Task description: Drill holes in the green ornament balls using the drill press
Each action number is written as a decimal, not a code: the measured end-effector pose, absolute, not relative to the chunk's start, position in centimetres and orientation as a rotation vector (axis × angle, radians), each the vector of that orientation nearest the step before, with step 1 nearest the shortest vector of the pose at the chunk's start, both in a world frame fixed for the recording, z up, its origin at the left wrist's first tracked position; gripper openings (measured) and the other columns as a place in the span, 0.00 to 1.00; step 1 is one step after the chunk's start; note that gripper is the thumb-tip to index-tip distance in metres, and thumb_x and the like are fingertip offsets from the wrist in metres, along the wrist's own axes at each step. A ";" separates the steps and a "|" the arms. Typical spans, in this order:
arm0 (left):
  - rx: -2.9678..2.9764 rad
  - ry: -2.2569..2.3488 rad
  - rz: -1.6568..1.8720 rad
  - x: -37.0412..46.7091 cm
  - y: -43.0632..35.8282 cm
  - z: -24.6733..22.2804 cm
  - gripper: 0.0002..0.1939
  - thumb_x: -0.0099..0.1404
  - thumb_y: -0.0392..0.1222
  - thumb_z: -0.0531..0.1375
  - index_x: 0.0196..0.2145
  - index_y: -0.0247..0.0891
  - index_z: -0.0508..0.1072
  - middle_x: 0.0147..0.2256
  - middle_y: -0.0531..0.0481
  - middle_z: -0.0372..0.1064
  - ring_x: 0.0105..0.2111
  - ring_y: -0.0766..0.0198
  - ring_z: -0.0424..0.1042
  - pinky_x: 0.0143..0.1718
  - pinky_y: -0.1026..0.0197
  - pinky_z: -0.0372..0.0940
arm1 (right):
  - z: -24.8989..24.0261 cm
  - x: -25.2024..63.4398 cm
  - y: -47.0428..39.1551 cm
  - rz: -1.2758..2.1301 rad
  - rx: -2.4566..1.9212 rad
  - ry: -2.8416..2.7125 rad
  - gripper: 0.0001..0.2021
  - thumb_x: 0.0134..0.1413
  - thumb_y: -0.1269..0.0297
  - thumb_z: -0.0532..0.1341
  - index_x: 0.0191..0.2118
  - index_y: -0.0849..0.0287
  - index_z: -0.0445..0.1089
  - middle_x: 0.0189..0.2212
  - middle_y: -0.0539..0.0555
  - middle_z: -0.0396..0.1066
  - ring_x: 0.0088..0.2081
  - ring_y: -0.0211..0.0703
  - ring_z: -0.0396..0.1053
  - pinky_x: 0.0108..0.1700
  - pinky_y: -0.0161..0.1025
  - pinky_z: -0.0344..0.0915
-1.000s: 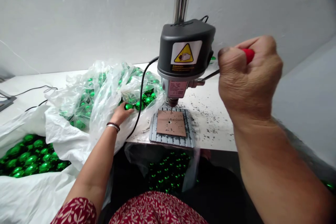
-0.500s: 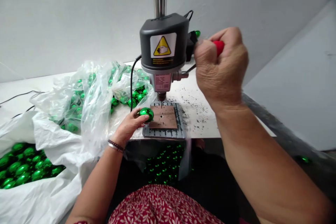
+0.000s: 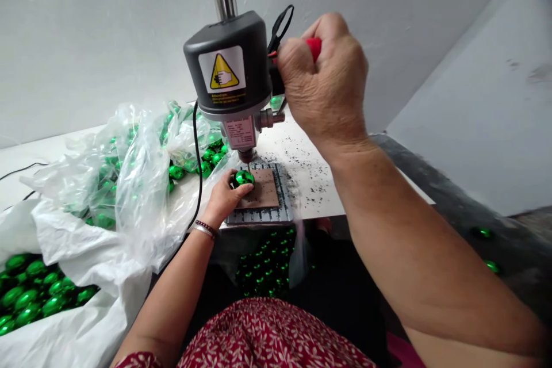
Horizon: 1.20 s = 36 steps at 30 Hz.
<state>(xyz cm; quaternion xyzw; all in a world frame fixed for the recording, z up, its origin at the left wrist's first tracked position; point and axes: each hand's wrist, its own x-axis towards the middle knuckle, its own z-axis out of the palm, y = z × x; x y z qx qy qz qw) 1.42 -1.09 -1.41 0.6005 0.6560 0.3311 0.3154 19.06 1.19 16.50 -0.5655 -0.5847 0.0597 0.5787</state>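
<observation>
A shiny green ball (image 3: 245, 178) is between the thumb and fingers of my left hand (image 3: 226, 192), over the brown board (image 3: 265, 187) on the drill press's slotted base (image 3: 282, 201). The thin drill bit (image 3: 249, 167) points down at the top of the ball; whether they touch is unclear. My right hand (image 3: 325, 80) is wrapped round the red-ended handle (image 3: 314, 49), beside the dark drill press head (image 3: 228, 66) with its yellow warning label. The ball hides part of the board.
Clear plastic bags (image 3: 142, 167) with green balls lie on the white table (image 3: 328, 184) at left. More balls fill a white sack (image 3: 86, 276). Dark shavings are scattered right of the base. A black cable (image 3: 198, 167) hangs beside the press.
My left hand has brought the green ball from the board's left edge to under the drill bit. My right hand still grips the handle. The view has shifted, moving the press leftward in the picture.
</observation>
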 end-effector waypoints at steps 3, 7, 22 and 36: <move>1.603 1.767 0.842 1.7 -1.1 -1.2 0.32 0.53 0.46 0.68 0.55 0.36 0.71 0.47 0.42 0.75 0.44 0.55 0.74 0.49 0.54 0.66 | 16.4 19.1 1.1 0.143 -1.312 -1.379 0.17 0.61 0.62 0.58 0.27 0.57 0.48 0.23 0.44 0.51 0.28 0.30 0.46 0.37 0.33 0.48; 1.711 1.847 0.691 2.2 -1.3 -1.1 0.35 0.54 0.47 0.69 0.59 0.39 0.71 0.42 0.45 0.77 0.39 0.53 0.74 0.46 0.53 0.67 | 16.3 19.1 1.1 0.151 -1.308 -1.387 0.17 0.61 0.62 0.57 0.27 0.57 0.48 0.23 0.43 0.51 0.28 0.30 0.46 0.37 0.33 0.48; 1.973 2.002 0.515 3.7 -2.0 -1.3 0.32 0.58 0.47 0.69 0.59 0.46 0.71 0.53 0.47 0.75 0.52 0.48 0.71 0.55 0.50 0.62 | 14.6 19.4 -0.4 0.071 -1.224 -1.392 0.10 0.59 0.62 0.57 0.32 0.61 0.57 0.24 0.42 0.50 0.27 0.24 0.49 0.38 0.29 0.51; 1.942 1.957 0.579 3.7 -2.2 -1.5 0.33 0.58 0.47 0.68 0.61 0.46 0.70 0.53 0.46 0.75 0.52 0.47 0.71 0.55 0.49 0.63 | 10.4 20.1 -2.2 -0.169 -1.070 -1.405 0.08 0.57 0.62 0.56 0.31 0.61 0.61 0.23 0.45 0.57 0.25 0.25 0.53 0.32 0.29 0.53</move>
